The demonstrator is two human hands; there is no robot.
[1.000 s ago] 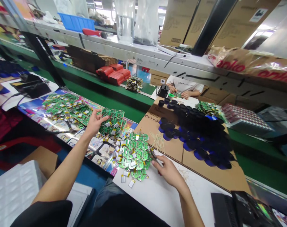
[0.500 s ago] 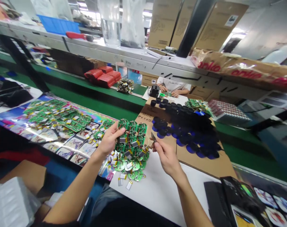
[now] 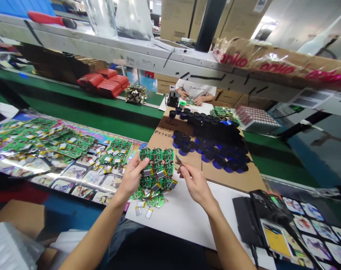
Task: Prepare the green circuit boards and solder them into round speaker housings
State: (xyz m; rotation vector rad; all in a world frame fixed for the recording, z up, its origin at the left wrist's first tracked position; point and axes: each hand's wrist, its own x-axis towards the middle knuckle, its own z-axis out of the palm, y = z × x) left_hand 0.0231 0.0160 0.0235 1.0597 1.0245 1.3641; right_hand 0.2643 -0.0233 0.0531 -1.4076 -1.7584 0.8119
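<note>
My left hand (image 3: pixel 132 176) grips the edge of a panel of round green circuit boards (image 3: pixel 156 168), with small silver pouch batteries wired onto them. My right hand (image 3: pixel 195 185) pinches a small metal tool (image 3: pixel 178 159), perhaps tweezers or a blade, whose tip points at the panel without clearly touching it. Beneath both hands lies a heap of similar boards (image 3: pixel 148 198) on a white sheet (image 3: pixel 181 221). Two loose pouch batteries (image 3: pixel 145 210) rest at the heap's near edge.
A foil picture mat (image 3: pixel 55 150) with more green boards lies left. Cardboard (image 3: pixel 170 138) bearing black-and-blue discs lies ahead. A black device (image 3: pixel 260 213) sits right. Beyond, a seated co-worker (image 3: pixel 195 90) works with both hands under a long grey shelf (image 3: pixel 131 52).
My left hand has brought the board panel rightward from the foil mat to above the heap. My right hand has raised the tool beside it. The whole view has shifted left and up.
</note>
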